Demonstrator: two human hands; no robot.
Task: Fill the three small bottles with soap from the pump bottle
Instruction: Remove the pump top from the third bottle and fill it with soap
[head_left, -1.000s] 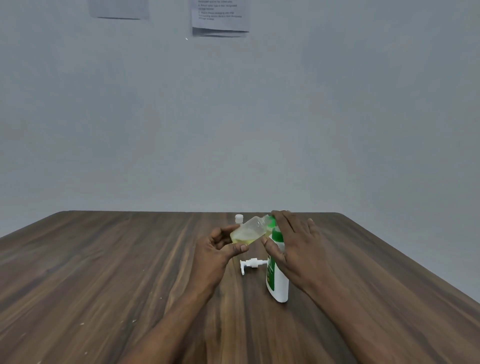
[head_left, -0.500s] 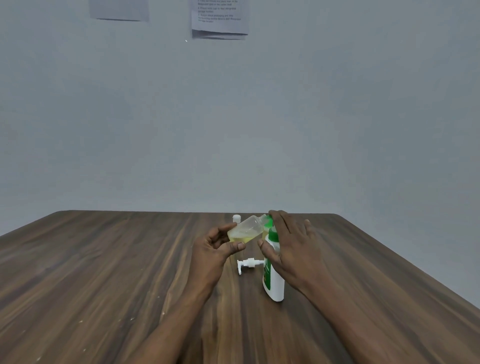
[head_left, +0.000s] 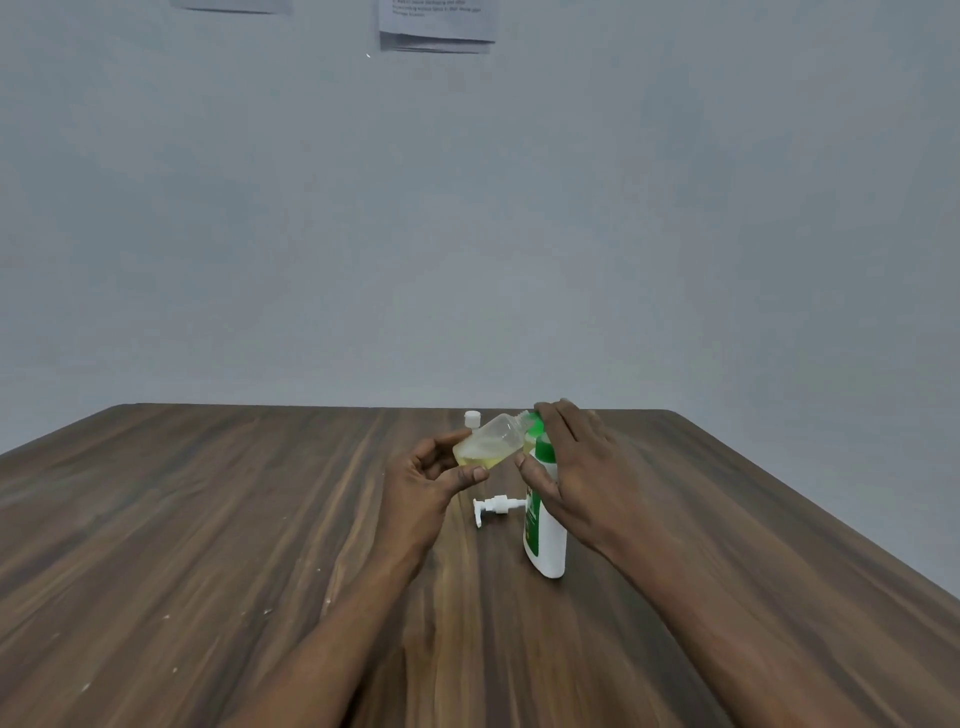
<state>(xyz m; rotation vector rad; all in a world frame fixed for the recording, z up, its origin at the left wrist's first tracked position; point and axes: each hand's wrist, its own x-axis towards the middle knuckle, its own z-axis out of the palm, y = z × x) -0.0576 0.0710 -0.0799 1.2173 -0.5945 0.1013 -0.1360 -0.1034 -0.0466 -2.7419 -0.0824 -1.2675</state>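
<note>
Left hand (head_left: 426, 480) grip pinches the small bottle (head_left: 491, 441), tilted, part-filled with yellow soap, neck at the pump bottle (head_left: 545, 540) mouth; right hand (head_left: 576, 467) grip encloses that bottle's top; pump head (head_left: 493, 506) lies between the hands; counter (head_left: 208, 519) extends broadly on both sides, far edge behind the hands.

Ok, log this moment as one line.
left hand holds small bottle tilted, part-full | right hand grips pump bottle on table | pump head lying beside | white cap behind
</note>
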